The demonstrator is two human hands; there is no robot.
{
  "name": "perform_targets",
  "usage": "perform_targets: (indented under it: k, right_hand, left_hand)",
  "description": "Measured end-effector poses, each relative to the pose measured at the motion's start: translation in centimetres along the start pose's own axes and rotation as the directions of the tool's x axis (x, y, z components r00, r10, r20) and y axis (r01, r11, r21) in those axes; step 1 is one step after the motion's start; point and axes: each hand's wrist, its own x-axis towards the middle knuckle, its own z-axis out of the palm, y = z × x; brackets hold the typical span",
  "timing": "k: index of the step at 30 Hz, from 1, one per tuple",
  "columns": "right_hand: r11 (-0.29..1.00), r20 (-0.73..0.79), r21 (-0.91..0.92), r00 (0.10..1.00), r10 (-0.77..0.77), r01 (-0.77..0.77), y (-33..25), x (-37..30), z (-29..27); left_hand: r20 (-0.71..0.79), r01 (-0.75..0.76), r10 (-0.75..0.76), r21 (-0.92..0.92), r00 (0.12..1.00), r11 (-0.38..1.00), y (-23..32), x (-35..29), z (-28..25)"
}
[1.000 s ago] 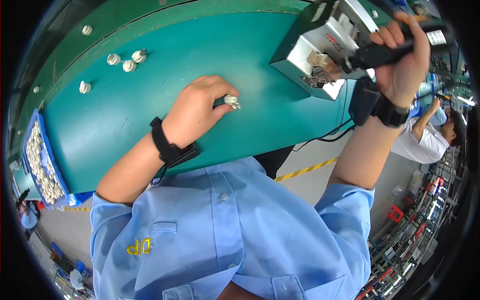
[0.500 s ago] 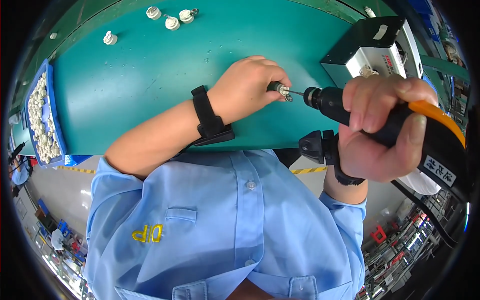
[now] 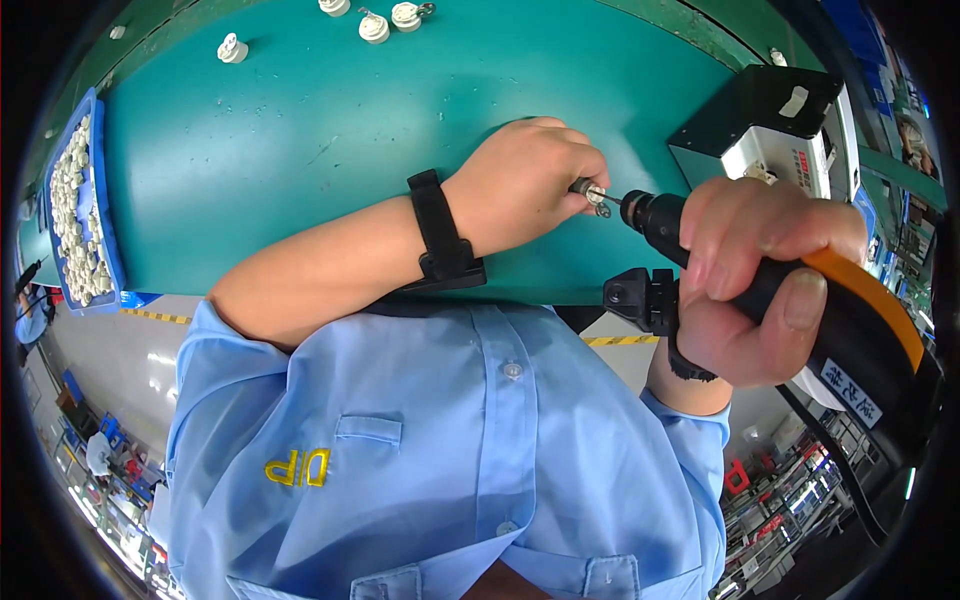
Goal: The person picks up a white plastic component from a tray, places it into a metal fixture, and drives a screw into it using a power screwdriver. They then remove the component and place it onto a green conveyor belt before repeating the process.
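Observation:
My left hand (image 3: pixel 520 188) reaches in over the green bench. Its fingers pinch a small round white fitting (image 3: pixel 596 194) with a metal tab hanging from it; the rest of the piece is hidden by the fingers. In my right hand (image 3: pixel 750 265) lies a black electric screwdriver (image 3: pixel 850 325) with an orange stripe, its fingers and thumb wrapped round the body. The thin screwdriver bit (image 3: pixel 612 198) points left at the fitting's face and reaches it; whether it sits in a screw is too small to tell.
A blue tray (image 3: pixel 115 270) full of small white pieces stands at the left. Several loose white fittings (image 3: pixel 373 28) sit at the far edge of the green bench (image 3: pixel 300 120). At the far right is a black and silver box-shaped device (image 3: pixel 770 105). A cable (image 3: pixel 835 470) trails from the screwdriver.
The whole view has shifted a little, so bench items sit elsewhere in the picture. The screwdriver's body has tilted somewhat, its rear end lower. Both hands keep their hold.

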Motion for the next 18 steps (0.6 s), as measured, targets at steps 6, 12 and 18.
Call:
perform_targets:
  k: [6,12,18]
  right_hand:
    - [1.0,0.019,-0.01,1.0,0.023,-0.023,0.1,0.2,-0.1]
    - [0.974,-0.092,0.152,0.984,-0.154,0.166,-4.1,-0.7,-5.6]
    - [0.959,-0.385,-0.12,0.879,-0.282,0.256,-6.1,-1.7,-10.5]
  left_hand:
    - [-0.013,-0.025,0.025,-0.011,1.0,1.0,0.0,0.0,0.2]
    - [-0.014,-0.044,0.045,0.015,0.999,0.999,0.1,0.6,0.4]
    - [0.016,-0.016,0.015,0.017,1.0,1.0,0.5,0.5,-0.1]
